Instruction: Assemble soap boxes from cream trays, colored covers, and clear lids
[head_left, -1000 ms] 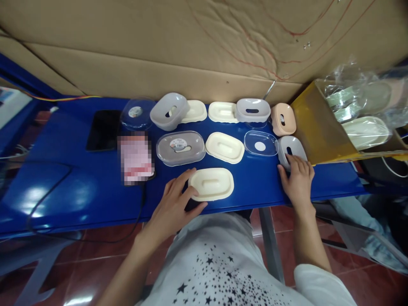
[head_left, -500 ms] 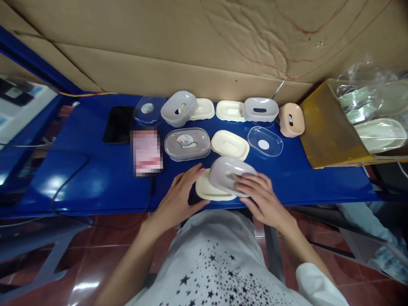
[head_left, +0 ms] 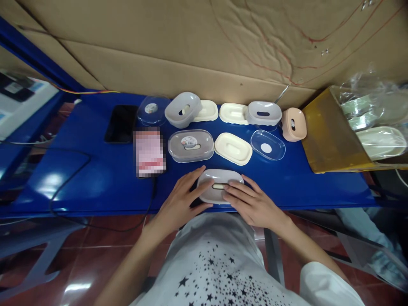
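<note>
A grey oval dish with a long slot [head_left: 219,176] lies at the table's front edge, on top of the cream base, which shows only through the slot. My left hand [head_left: 185,195] holds the dish's left end, one finger reaching across it towards the slot. At the right end, my right hand [head_left: 251,199] has its fingers laid over the dish, their tips beside the slot. Just behind are a grey dish under a clear lid with a round label [head_left: 200,154], a loose cream base [head_left: 233,148] and a clear lid with a white sticker [head_left: 274,144].
Along the back stand a tilted grey dish [head_left: 174,112], another grey dish [head_left: 264,108] on a cream base and a peach container [head_left: 295,123]. A cardboard box [head_left: 331,136] of wrapped parts sits at right. A phone [head_left: 119,123], blurred-out item [head_left: 148,151] and cable lie left.
The grey dish, tilted and held off to the right by my right hand, has come down level over the cream base. My left hand has moved onto the dish.
</note>
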A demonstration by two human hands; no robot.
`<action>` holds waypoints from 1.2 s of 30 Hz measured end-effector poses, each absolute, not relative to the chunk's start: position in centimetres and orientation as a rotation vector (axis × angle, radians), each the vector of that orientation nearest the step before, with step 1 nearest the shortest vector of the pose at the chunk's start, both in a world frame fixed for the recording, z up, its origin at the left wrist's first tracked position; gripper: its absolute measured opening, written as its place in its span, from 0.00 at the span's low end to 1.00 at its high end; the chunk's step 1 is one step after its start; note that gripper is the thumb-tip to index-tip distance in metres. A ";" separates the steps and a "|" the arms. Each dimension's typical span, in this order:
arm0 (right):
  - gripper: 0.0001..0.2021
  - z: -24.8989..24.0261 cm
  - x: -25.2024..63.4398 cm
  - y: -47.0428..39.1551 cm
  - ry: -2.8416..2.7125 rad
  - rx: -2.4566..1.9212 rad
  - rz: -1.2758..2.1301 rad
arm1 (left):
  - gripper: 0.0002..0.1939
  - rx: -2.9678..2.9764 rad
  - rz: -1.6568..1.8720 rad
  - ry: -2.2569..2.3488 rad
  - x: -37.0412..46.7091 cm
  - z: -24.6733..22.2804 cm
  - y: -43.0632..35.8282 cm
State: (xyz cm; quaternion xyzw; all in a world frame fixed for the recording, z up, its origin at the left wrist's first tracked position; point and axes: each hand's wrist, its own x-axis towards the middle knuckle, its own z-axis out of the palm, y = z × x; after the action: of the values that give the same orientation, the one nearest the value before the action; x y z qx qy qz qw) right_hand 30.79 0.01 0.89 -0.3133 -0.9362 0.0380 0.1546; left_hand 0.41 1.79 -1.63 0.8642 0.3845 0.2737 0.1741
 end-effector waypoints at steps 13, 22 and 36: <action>0.17 -1.0 30.3 -0.1 -2.611 -0.877 -0.084 | 0.24 2.619 0.779 1.129 1.0 -1.4 1.2; 0.14 0.0 31.0 1.5 -2.549 -0.965 0.167 | 0.26 2.689 0.692 1.089 1.3 -1.0 1.2; 0.22 2.0 37.8 3.8 -1.362 -1.422 0.494 | 0.41 2.278 0.739 1.169 0.8 -1.1 1.1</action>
State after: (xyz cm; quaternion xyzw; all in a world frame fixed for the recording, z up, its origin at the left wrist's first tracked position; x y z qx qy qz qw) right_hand 37.77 3.83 1.99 -0.5950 -0.5698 0.2069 0.5277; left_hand 0.80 1.11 -1.13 0.8305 0.4263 0.2696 0.2362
